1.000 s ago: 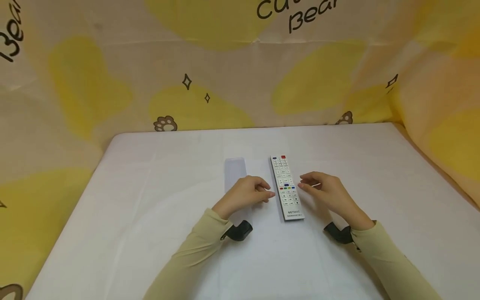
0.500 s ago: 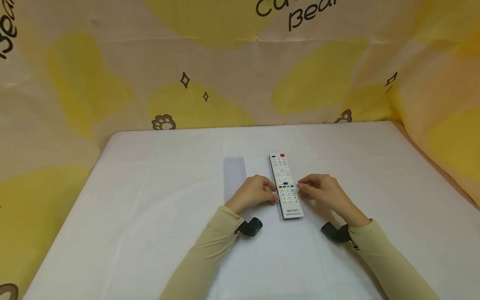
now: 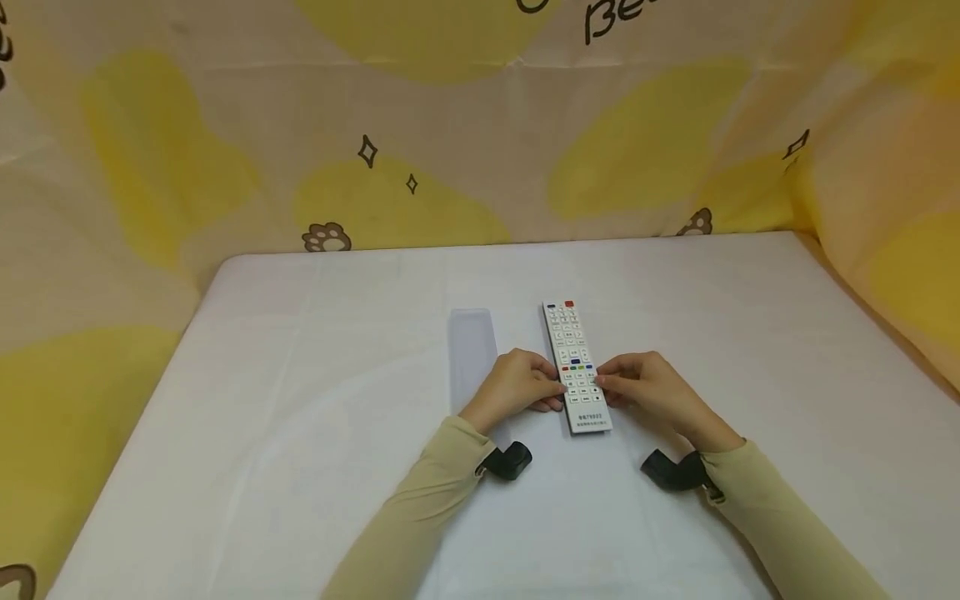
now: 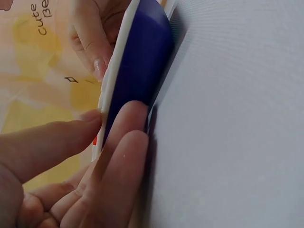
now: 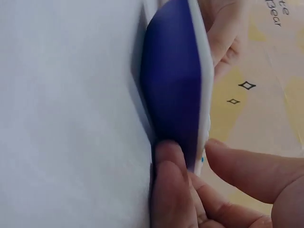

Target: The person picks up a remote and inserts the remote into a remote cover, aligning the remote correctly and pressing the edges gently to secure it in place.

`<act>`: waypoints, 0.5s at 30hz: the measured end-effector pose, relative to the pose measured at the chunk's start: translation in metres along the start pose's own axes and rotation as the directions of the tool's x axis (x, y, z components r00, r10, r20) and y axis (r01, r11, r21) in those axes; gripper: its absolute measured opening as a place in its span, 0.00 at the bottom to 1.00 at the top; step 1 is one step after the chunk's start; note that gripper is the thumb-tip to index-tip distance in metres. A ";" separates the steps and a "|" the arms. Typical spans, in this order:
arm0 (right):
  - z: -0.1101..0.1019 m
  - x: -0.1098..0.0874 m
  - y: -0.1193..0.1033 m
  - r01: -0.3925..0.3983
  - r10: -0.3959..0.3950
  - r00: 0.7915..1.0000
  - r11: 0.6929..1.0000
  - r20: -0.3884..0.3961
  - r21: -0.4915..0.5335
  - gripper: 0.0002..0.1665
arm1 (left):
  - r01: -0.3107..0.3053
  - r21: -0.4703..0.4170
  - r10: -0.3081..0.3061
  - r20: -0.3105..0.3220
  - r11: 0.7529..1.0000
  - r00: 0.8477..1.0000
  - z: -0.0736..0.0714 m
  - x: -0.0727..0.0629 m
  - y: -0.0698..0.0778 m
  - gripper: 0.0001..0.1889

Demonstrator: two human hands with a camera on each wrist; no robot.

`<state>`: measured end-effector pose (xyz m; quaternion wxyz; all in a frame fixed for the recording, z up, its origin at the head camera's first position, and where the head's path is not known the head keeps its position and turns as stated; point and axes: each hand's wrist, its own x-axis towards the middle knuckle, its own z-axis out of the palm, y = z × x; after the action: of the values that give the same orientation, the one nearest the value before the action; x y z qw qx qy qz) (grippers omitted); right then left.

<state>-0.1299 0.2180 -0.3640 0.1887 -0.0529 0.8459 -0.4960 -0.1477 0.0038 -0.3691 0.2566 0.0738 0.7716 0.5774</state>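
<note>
A white remote control (image 3: 577,367) with many small buttons stands lengthwise on the white table, its red button at the far end. My left hand (image 3: 517,385) pinches its left edge, thumb at the top face and fingertips low against the side. On the right edge, my right hand (image 3: 654,393) grips it likewise between thumb and fingers. Both wrist views show the remote's dark blue lower side, with fingertips at the gap by the table. A long, narrow translucent plastic piece (image 3: 471,350) lies left of the remote, partly hidden behind my left hand and wrist.
White cloth covers the table (image 3: 262,433). Behind it and at both sides hangs a yellow and beige patterned curtain (image 3: 450,108) with lettering. Black wrist mounts (image 3: 510,461) jut inward below each hand.
My left hand has come rightward from beside the remote onto its left edge. My right hand has closed the small gap on its right edge. The camera view has shifted slightly.
</note>
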 end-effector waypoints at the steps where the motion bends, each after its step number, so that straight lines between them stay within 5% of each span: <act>1: 0.000 0.000 0.000 0.005 -0.005 1.000 1.000 0.003 0.004 0.19 | -0.003 -0.008 0.003 -0.005 1.000 1.000 0.000 -0.001 0.000 0.07; 7: -0.002 0.001 -0.003 0.003 -0.003 1.000 1.000 -0.005 0.020 0.19 | -0.050 -0.038 0.049 -0.024 0.998 0.999 -0.001 -0.002 0.002 0.09; 15: -0.001 0.003 -0.004 0.003 -0.005 0.999 0.998 0.040 0.068 0.21 | -0.039 -0.054 0.038 -0.021 0.998 0.999 -0.004 -0.001 0.001 0.11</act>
<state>-0.1337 0.2157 -0.3606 0.2064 -0.0582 0.8245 -0.5237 -0.1492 -0.0002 -0.3673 0.2396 0.0761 0.7566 0.6036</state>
